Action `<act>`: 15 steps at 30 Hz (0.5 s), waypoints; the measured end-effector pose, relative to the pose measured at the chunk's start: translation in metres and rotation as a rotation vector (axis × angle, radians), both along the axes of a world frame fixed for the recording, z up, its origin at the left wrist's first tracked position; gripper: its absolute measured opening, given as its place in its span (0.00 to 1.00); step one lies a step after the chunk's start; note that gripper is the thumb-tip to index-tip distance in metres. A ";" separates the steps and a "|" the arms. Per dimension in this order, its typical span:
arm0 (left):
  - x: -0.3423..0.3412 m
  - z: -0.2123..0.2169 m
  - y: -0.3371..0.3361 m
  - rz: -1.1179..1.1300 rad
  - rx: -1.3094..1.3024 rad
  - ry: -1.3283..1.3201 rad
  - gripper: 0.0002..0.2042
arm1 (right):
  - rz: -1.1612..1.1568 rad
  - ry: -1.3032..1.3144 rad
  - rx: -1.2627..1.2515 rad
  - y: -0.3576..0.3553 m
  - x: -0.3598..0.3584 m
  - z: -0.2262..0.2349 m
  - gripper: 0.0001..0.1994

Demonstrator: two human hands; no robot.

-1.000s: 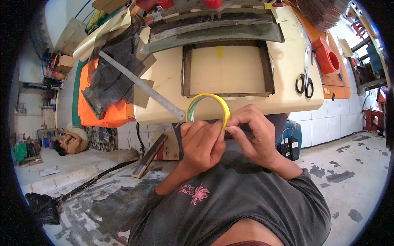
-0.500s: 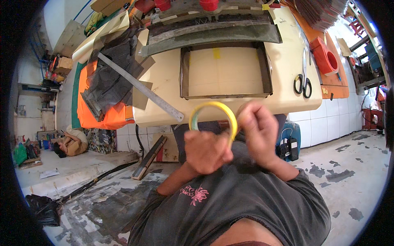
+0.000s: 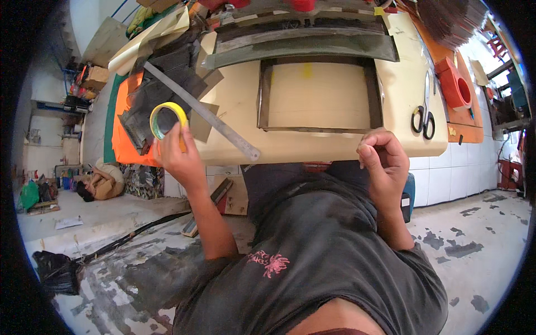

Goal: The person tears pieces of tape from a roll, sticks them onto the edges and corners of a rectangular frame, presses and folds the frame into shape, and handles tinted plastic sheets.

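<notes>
A roll of yellow tape [image 3: 182, 111] stands upright in the fingers of my left hand [image 3: 183, 158], above dark sheets [image 3: 167, 72] at the table's left. My right hand [image 3: 386, 166] is pinched closed at the front edge, by the near right corner of a dark rectangular frame [image 3: 318, 130]. Whatever its fingertips hold, if anything, is too small to make out. The frame lies on cream paper [image 3: 234, 89], with yellow pieces at its far side. Left of it, a steel ruler [image 3: 204, 111] slants toward the front edge.
Scissors with black handles [image 3: 423, 120] lie on the right. Long dark strips [image 3: 301, 49] stretch behind the frame. A red tape dispenser [image 3: 453, 84] rests on an orange surface [image 3: 466, 131]. On the floor at far left, a person [image 3: 103, 181] lies curled up.
My left hand has carried the tape roll away to the left, over the dark sheets. My right hand has moved right, apart from the roll, still pinched.
</notes>
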State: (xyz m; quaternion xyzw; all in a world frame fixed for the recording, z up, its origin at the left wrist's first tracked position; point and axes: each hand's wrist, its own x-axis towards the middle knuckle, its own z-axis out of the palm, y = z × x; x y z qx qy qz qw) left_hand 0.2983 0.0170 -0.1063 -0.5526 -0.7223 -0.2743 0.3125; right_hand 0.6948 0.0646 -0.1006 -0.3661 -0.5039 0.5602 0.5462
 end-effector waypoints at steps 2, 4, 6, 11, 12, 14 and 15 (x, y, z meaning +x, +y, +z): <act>-0.047 -0.002 -0.008 0.092 -0.018 0.029 0.10 | 0.019 -0.032 0.020 -0.007 -0.008 0.004 0.04; -0.078 -0.002 -0.017 0.200 -0.104 -0.050 0.10 | 0.027 -0.041 -0.010 -0.018 -0.015 0.008 0.04; -0.096 -0.002 -0.028 0.216 -0.152 -0.044 0.10 | 0.003 -0.062 -0.039 -0.028 -0.027 0.013 0.04; -0.122 -0.010 -0.045 0.129 -0.288 -0.051 0.12 | 0.028 -0.073 -0.022 -0.039 -0.043 0.016 0.05; -0.119 -0.009 -0.043 0.152 -0.283 -0.074 0.13 | 0.030 -0.068 -0.022 -0.041 -0.046 0.016 0.05; -0.110 0.002 -0.040 0.074 -0.228 -0.095 0.13 | 0.031 -0.092 -0.010 -0.042 -0.050 0.015 0.05; -0.106 0.010 -0.039 0.000 -0.173 -0.114 0.14 | 0.035 -0.114 0.000 -0.042 -0.051 0.014 0.05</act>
